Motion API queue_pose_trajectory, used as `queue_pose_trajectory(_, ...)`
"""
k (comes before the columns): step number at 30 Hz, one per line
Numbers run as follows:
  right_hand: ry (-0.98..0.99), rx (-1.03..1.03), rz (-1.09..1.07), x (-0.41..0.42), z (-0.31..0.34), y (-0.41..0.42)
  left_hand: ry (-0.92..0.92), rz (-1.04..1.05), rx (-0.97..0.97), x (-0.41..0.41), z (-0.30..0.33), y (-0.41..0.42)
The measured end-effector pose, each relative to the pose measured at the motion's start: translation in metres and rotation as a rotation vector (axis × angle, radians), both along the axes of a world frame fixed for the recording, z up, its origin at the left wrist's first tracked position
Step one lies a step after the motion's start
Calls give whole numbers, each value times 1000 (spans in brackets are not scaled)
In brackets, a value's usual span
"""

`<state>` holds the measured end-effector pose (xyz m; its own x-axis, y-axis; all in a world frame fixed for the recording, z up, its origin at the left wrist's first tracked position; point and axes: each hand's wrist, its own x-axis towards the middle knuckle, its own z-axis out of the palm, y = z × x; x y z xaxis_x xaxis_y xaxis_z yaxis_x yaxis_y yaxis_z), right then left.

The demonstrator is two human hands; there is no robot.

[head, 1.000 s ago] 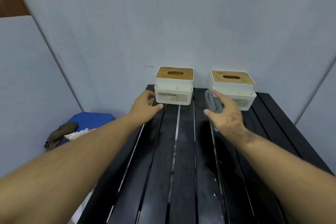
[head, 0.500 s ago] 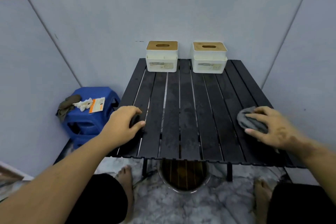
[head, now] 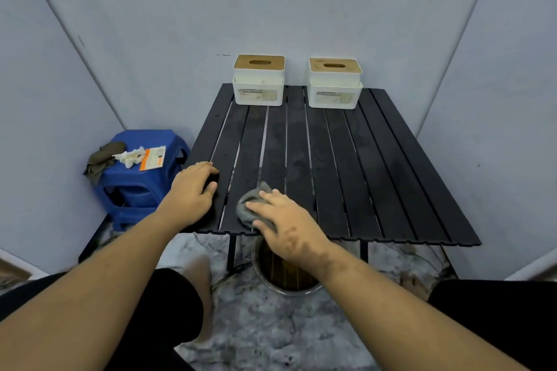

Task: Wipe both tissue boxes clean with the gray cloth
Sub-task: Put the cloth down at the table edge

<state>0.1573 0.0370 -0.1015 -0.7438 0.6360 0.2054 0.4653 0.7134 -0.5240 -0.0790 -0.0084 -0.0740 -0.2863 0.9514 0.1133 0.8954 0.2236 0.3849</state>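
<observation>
The right hand [head: 284, 226] presses the crumpled cloth [head: 251, 206] with fingers spread flat, at the table's [head: 391, 184] near edge. Both boxes [head: 259, 80] [head: 335, 83] stand at its far edge, well apart. The left hand [head: 193, 190] rests loosely curled, empty, beside the cloth.
</observation>
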Motion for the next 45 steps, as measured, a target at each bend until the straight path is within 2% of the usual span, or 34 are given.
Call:
queue_pose_trajectory(4,-32,33,19,35,9,44,-39,22,11,-7,-2,-3)
queue_pose_trajectory(8,-22,145,-423,125,10,141,-8,-14,13,-12,-10,-2)
queue_pose_trajectory(10,-83,91,-651,162,12,181,-6,-11,35,-14,-13,0)
queue_pose_trajectory(14,-94,77,-879,158,8,226,30,-34,56,-17,-18,3)
queue_pose_trajectory(17,-60,56,-774,96,13,230,37,-36,65,-17,-19,4)
queue_pose_trajectory(20,23,107,-467,8,16,186,23,-24,63,-17,-21,4)
queue_pose_trajectory(22,101,145,-186,-42,10,122,-13,4,65,-18,-21,3)
queue_pose_trajectory(25,119,115,200,-63,9,27,-70,65,90,-19,-22,1)
queue_pose_trajectory(27,45,96,372,-43,7,7,-85,84,115,-19,-23,1)
queue_pose_trajectory(29,25,185,377,-20,7,36,-98,92,123,-18,-24,1)
queue_pose_trajectory(31,31,265,230,3,4,99,-107,105,123,-17,-23,1)
queue_pose_trajectory(33,29,287,-108,37,5,170,-115,113,127,-15,-20,0)
queue_pose_trajectory(35,-38,217,-467,80,11,223,-112,107,134,-13,-19,-1)
queue_pose_trajectory(38,-72,109,-743,98,14,244,-109,96,132,-11,-18,-1)
queue_pose_trajectory(39,-69,115,-729,82,15,232,-105,97,125,-11,-18,-1)
queue_pose_trajectory(41,15,186,-539,41,14,194,-95,93,117,-11,-17,0)
queue_pose_trajectory(43,164,239,-209,0,10,130,-87,90,112,-12,-17,1)
queue_pose_trajectory(45,173,201,96,-20,9,57,-80,94,104,-13,-17,0)
